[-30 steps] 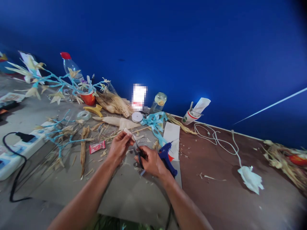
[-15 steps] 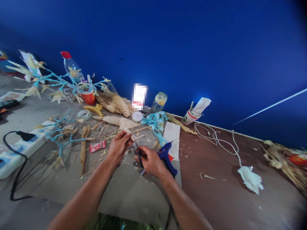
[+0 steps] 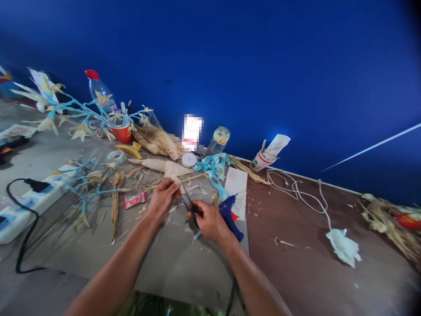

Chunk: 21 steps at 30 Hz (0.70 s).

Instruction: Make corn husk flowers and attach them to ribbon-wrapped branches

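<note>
My left hand (image 3: 162, 200) pinches a small pale strip of dried husk (image 3: 176, 181) above a grey mat (image 3: 171, 263). My right hand (image 3: 208, 220) is closed round the black handles of a pair of scissors (image 3: 190, 202), whose blades point up at the husk strip. A blue hot glue gun (image 3: 229, 215) lies just right of my right hand, partly on a white sheet of paper (image 3: 237, 186). Bits of husk are scattered on the mat round both hands.
Blue-wrapped branches with husk flowers (image 3: 79, 114) stand in a red cup (image 3: 122, 134) at the left. Near them are a bottle (image 3: 98, 90), tape roll (image 3: 188, 159), blue ribbon (image 3: 212, 169), jar (image 3: 218, 139), paper cup (image 3: 261, 160), white cord (image 3: 296, 191), power strip (image 3: 19, 208) and candy wrapper (image 3: 133, 200).
Both hands have stayed nearly in place; the scissors shifted slightly against the husk strip. The view drifted a little.
</note>
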Each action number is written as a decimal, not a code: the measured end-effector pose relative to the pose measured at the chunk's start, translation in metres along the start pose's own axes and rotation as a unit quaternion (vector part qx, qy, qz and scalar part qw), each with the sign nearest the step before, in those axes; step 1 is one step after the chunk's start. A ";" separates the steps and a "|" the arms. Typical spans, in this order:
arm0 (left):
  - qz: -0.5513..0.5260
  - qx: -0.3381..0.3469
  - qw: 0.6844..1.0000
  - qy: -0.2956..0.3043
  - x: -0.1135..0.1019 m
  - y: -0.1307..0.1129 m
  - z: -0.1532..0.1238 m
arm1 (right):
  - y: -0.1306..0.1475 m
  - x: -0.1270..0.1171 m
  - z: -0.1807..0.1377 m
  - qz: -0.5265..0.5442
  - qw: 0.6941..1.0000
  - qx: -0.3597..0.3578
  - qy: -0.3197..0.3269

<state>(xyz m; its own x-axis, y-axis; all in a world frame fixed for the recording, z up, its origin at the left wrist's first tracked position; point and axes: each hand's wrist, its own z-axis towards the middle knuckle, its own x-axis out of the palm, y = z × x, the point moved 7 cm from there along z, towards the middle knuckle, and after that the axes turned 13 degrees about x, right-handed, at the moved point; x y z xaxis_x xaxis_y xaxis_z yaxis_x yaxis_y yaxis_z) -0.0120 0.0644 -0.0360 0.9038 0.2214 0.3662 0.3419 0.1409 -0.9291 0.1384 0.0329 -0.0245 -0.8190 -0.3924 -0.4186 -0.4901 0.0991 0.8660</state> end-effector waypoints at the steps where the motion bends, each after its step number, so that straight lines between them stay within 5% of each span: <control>1: -0.005 -0.001 1.000 -0.002 0.000 0.000 0.000 | -0.002 -0.002 0.001 0.028 1.000 0.004 -0.006; 8: -0.111 -0.065 0.992 -0.006 0.016 0.005 -0.011 | 0.001 -0.017 0.006 0.328 0.943 0.011 -0.059; 12: -0.131 -0.095 0.986 0.025 0.031 0.009 -0.020 | 0.002 -0.026 0.004 0.355 0.925 -0.014 -0.136; 21: -0.102 -0.119 0.984 0.081 0.040 0.016 -0.030 | -0.003 -0.029 0.006 0.364 0.912 -0.016 -0.188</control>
<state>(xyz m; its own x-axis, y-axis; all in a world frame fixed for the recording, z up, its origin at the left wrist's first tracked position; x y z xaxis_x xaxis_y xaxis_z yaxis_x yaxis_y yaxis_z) 0.0374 0.0468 -0.0381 0.8327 0.0514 0.5514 0.5538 -0.0672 -0.8300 0.1616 0.0493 -0.0165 -0.9713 0.1087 0.2117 0.2286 0.1794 0.9569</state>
